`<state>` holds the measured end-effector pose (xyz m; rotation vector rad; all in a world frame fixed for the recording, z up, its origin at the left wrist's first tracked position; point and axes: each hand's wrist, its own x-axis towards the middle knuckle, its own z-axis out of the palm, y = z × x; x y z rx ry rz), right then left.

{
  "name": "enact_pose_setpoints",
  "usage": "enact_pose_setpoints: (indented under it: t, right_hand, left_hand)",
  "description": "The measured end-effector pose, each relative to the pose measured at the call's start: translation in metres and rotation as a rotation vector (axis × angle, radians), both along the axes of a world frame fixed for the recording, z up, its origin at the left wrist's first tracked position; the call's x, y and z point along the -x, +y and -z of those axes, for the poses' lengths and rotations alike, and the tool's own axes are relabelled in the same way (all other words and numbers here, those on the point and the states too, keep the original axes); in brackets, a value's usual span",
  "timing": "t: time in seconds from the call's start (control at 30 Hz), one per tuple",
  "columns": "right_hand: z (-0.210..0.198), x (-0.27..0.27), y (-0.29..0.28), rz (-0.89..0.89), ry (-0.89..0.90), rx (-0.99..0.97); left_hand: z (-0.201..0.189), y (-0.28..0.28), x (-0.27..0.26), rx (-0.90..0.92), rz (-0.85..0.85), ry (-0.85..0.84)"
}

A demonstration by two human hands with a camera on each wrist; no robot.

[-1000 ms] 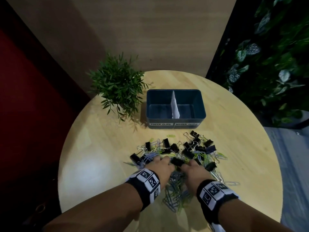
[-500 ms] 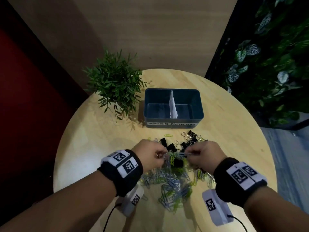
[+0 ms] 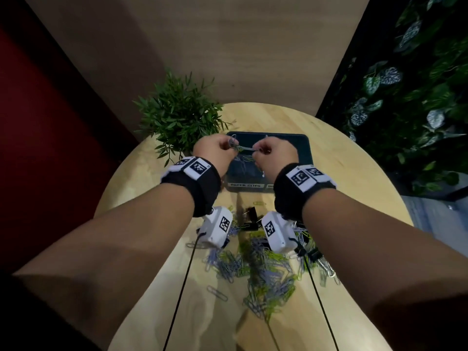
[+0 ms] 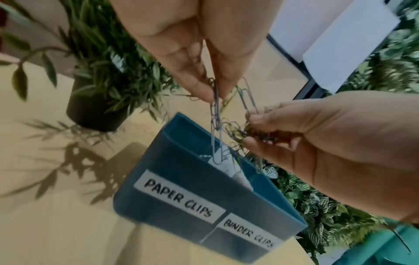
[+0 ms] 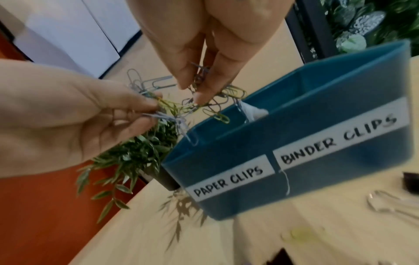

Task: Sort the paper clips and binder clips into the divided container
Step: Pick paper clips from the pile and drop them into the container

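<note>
Held clips: a tangled bunch of paper clips (image 3: 244, 152), grey and yellow-green, hangs between both hands above the left compartment of the divided container (image 3: 302, 150), the one labelled PAPER CLIPS; single clips dangle down toward its rim.
Left hand (image 3: 215, 152): raised over the container's left end, fingers curled, thumb and fingertips (image 4: 200, 87) pinching a chain of grey clips.
Right hand (image 3: 276, 154): raised level with the left one and close beside it, fingers curled round the other end of the tangle.
Container: dark teal, on the far part of the round wooden table (image 3: 354, 173), white divider (image 5: 254, 111) upright in the middle.
Pile: the remaining clips (image 3: 263, 272) lie nearer the person, under the forearms, with black binder clips (image 3: 249, 219) among them.
Plant: a small potted plant (image 3: 177, 117) stands just left of the container.
Change: half a second ago both hands were low over the pile; they have since lifted and carried the bunch forward over the container.
</note>
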<state>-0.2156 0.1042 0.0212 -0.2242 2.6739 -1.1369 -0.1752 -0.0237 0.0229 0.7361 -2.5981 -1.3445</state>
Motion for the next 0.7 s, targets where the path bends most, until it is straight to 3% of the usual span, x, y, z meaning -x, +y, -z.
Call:
enact_pose_setpoints:
  t: [0.07,0.23,0.37,0.43,0.57,0.63,0.7]
  right_hand:
    - [0.013,0.0,-0.005,-0.016,-0.043,-0.009]
    - [0.017,0.004,-0.006,-0.146,-0.14,-0.139]
    - [0.004,-0.01,0.02,-0.028,0.039,-0.045]
    - [0.001,-0.028,0.042,-0.132,0.049,-0.148]
    - [0.026,-0.088,0.085,-0.573,-0.182,-0.574]
    - [0.046,-0.125,0.099,-0.66,-0.341,-0.691]
    - [0.062,-0.155,0.107,-0.621,-0.478,-0.74]
  left_hand:
    - [0.014,-0.001,0.003,-0.04,0.014,-0.055]
    - [0.025,0.006,0.006,0.061,0.328,-0.287]
    - [0.001,0.007,-0.012,0.144,0.356,-0.15]
    - [-0.006,0.011,-0.034,0.196,0.438,-0.148]
    - [0.021,0.027,-0.089,0.366,0.894,-0.423]
    - [0.045,0.035,-0.112,0.482,1.084,-0.564]
    - [0.065,0.043,-0.129,0.572,1.101,-0.683]
